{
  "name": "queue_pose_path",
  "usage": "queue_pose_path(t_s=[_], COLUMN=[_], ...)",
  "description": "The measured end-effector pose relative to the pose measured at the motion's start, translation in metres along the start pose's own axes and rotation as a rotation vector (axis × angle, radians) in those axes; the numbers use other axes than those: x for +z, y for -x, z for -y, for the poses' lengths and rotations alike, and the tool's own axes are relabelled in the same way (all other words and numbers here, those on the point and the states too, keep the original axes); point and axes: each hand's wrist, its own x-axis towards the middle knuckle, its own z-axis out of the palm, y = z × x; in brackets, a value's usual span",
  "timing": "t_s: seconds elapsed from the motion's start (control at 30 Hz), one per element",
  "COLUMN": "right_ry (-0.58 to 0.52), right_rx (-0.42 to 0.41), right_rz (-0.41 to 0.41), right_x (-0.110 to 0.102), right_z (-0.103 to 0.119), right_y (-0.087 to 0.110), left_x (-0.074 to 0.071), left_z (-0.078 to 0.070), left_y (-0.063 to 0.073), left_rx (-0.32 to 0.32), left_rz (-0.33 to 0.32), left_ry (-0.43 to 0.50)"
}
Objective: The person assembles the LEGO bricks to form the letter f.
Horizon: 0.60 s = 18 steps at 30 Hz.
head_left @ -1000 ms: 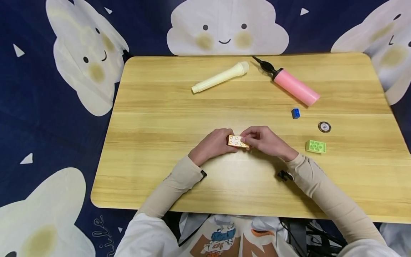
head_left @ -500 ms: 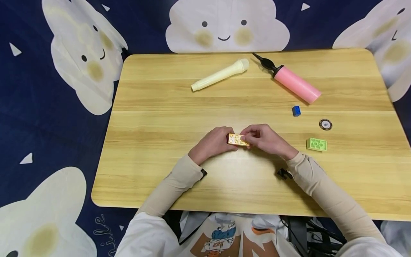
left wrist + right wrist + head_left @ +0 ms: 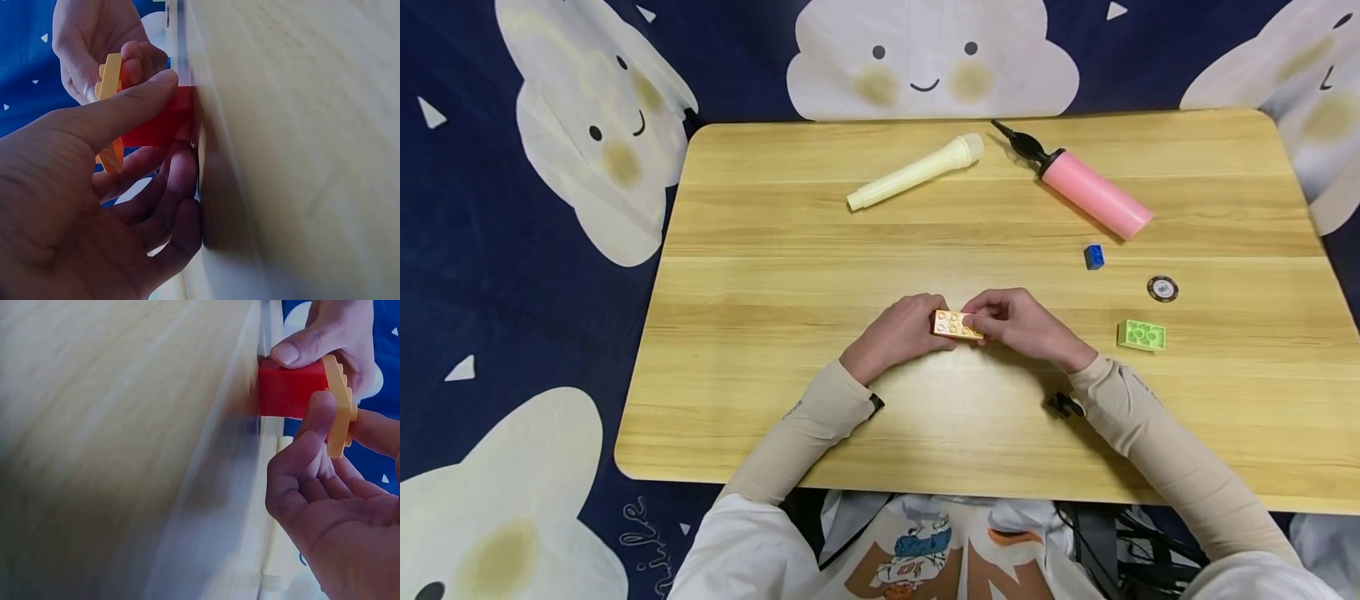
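Observation:
Near the middle of the table, my left hand (image 3: 901, 332) grips a red toy brick (image 3: 284, 389), its thumb lying along one side. The red brick stands on the tabletop. A thin orange studded brick (image 3: 950, 324) lies across its top, studs up, with one end overhanging toward my right hand (image 3: 1024, 325). That hand pinches the overhanging end, thumb on the studs and a finger underneath, as the right wrist view shows. In the left wrist view the orange brick (image 3: 110, 78) looks slightly tilted. Whether it is fully pressed onto the red one I cannot tell.
On the right lie a light green brick (image 3: 1142, 335) with its hollow side up, a round chip (image 3: 1162, 289) and a small blue brick (image 3: 1093, 257). Farther back are a pink hand pump (image 3: 1097, 194) with a black nozzle and a cream microphone-shaped object (image 3: 916, 172).
The head view has shifted slightly, so the table sits a little higher in it. Both hands keep their hold on the bricks, with hardly any movement.

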Motion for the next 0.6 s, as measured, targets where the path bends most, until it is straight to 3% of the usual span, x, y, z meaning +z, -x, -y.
queue_pose_path(t_s=[0.23, 0.6], right_ry=[0.003, 0.009], right_rx=[0.000, 0.002], right_rz=[-0.001, 0.007], right_x=[0.000, -0.001], right_z=[0.002, 0.003], right_y=[0.000, 0.000], left_x=[0.001, -0.001], left_z=[-0.003, -0.001], left_y=[0.004, 0.012], left_rx=[0.018, 0.119], left_rz=[-0.016, -0.131], left_ry=[-0.052, -0.071])
